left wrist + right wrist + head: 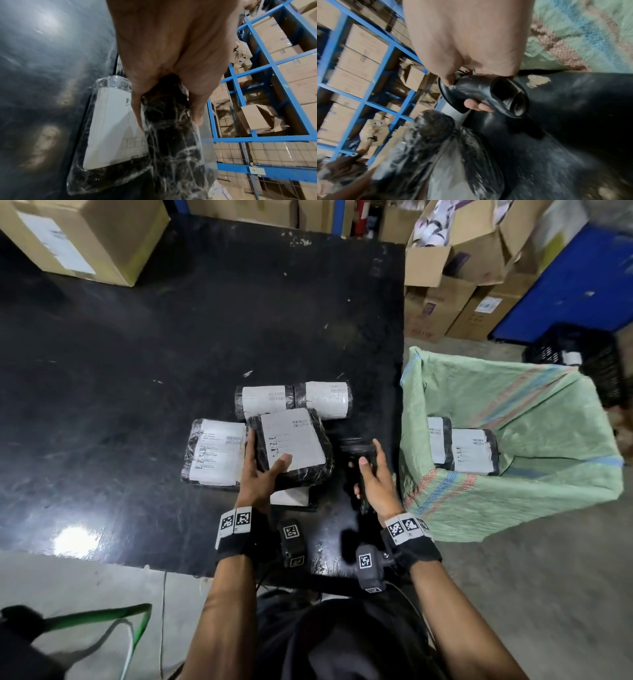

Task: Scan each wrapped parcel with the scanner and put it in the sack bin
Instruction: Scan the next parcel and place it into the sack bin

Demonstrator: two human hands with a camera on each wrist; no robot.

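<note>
My left hand (262, 470) grips a black wrapped parcel (291, 445) with a white label, raised over the black table (137, 371); thumb on the label, fingers along its left side. The left wrist view shows the same parcel (171, 135) held edge-on in that hand (164, 81). My right hand (371, 474) holds the black scanner (358, 458) just right of the parcel; the scanner head (505, 97) shows in the right wrist view. Another flat parcel (214, 455) and two rolled parcels (294, 398) lie on the table. The green sack bin (513, 484) stands at the right with two parcels (462, 450) inside.
A white-labelled parcel (289, 496) lies partly hidden under the held one. Cardboard boxes (85, 237) stand at the table's far left and behind the bin (455, 278). A black crate (579, 354) sits beyond the sack. Blue shelving (257, 81) holds more boxes.
</note>
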